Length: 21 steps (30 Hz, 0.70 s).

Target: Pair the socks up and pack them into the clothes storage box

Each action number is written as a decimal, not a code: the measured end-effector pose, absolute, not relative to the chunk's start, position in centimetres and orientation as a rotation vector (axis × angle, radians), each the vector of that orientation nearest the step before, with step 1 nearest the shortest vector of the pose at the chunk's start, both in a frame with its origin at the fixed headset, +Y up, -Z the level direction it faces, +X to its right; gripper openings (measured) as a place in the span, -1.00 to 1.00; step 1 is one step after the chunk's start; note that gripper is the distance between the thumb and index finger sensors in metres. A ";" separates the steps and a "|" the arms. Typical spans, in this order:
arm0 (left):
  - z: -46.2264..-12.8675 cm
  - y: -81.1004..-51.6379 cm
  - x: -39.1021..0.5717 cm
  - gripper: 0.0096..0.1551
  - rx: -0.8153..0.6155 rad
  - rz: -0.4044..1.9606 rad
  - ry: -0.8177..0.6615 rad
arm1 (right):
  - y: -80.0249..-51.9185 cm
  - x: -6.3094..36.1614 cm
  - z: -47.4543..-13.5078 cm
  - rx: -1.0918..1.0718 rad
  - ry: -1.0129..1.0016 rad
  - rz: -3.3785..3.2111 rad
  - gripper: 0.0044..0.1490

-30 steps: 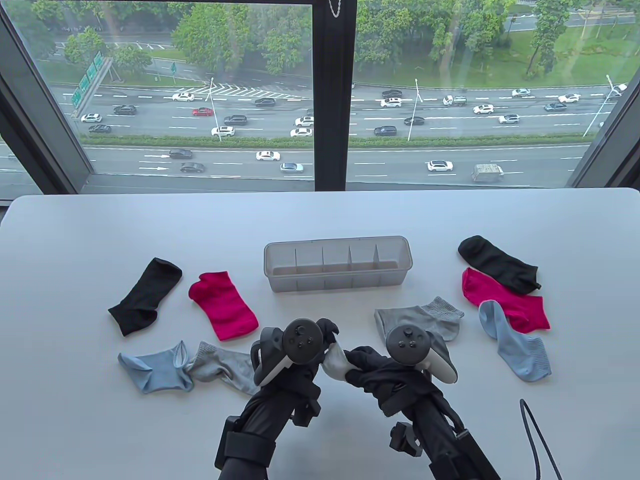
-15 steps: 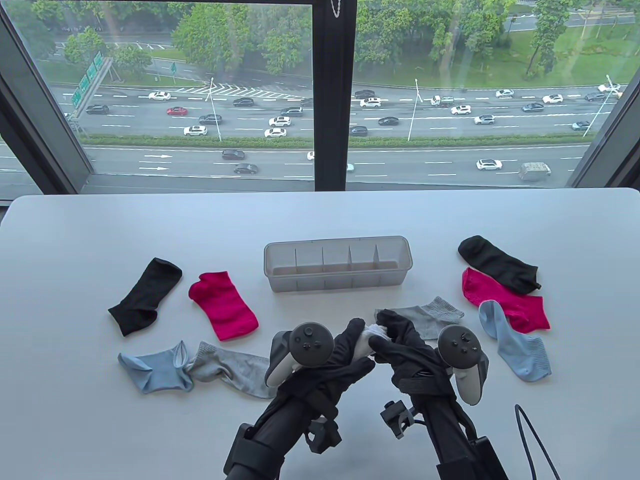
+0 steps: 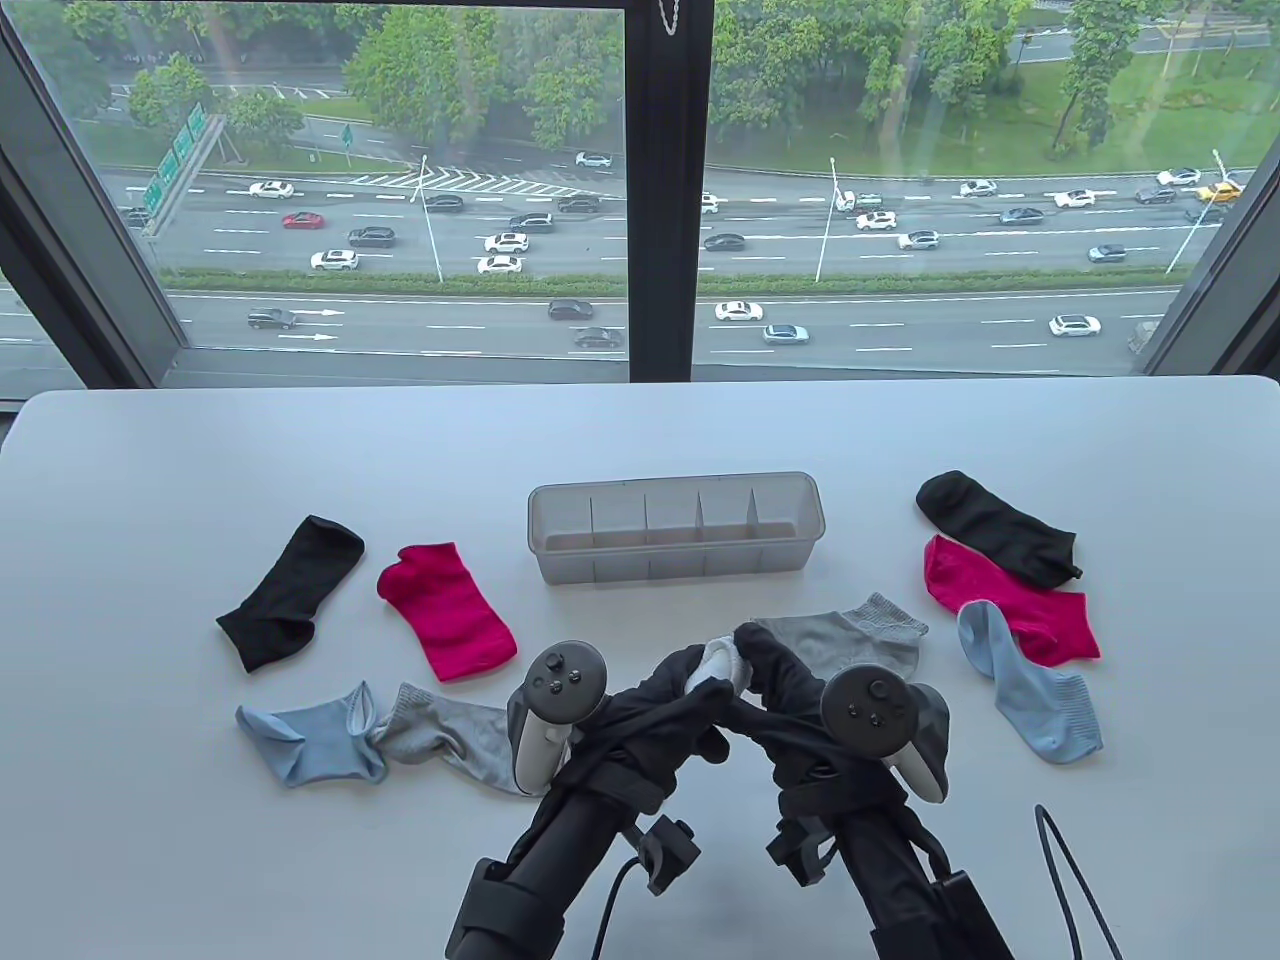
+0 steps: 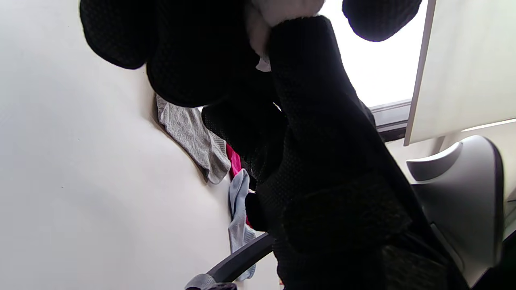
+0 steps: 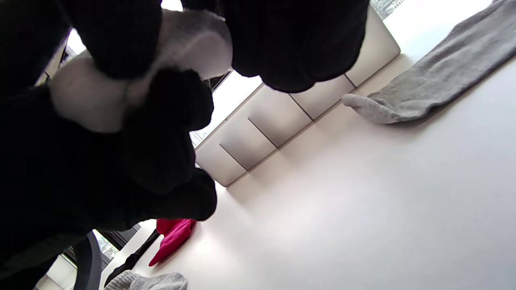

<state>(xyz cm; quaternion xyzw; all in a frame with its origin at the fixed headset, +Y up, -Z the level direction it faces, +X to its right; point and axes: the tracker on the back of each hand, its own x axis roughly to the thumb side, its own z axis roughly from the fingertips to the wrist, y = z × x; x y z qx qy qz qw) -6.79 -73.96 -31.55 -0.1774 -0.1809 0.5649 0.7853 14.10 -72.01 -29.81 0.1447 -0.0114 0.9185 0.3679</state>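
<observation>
Both hands [image 3: 725,690] now nearer the storage box [image 3: 675,527], white socks [image 3: 722,664] clasped.

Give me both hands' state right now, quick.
Left hand: fingers curled round the white sock bundle.
Right hand: also grips the white sock bundle.

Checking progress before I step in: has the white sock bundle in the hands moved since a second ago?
Yes. The white sock bundle, held by both hands, has moved up and away from the person, closer to the storage box, which stayed put.
</observation>
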 end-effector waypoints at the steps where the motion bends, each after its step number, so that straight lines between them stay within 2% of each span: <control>1: -31.6 -73.9 -6.8 -0.01 -0.413 1.171 -0.394 | -72.0 14.0 -29.8 0.367 -0.037 2.368 -0.06; 5: -31.6 -73.6 -6.7 -0.09 -0.425 1.180 -0.405 | -72.1 14.0 -29.8 0.336 -0.059 2.353 -0.20; 8: -31.4 -73.3 -6.6 -0.12 -0.417 1.097 -0.413 | -72.3 14.1 -29.8 0.314 -0.037 2.304 -0.32; 12: -31.0 -73.1 -6.1 -0.18 -0.439 1.068 -0.444 | -72.4 14.7 -30.2 0.216 -0.066 2.228 -0.54; 18: -30.6 -72.4 -5.6 -0.25 -0.486 1.046 -0.569 | -72.8 16.3 -30.6 0.174 -0.013 2.069 -0.54; 21: -30.1 -72.1 -5.6 -0.22 -0.389 1.005 -0.439 | -72.6 16.3 -30.7 0.149 0.014 1.947 -0.52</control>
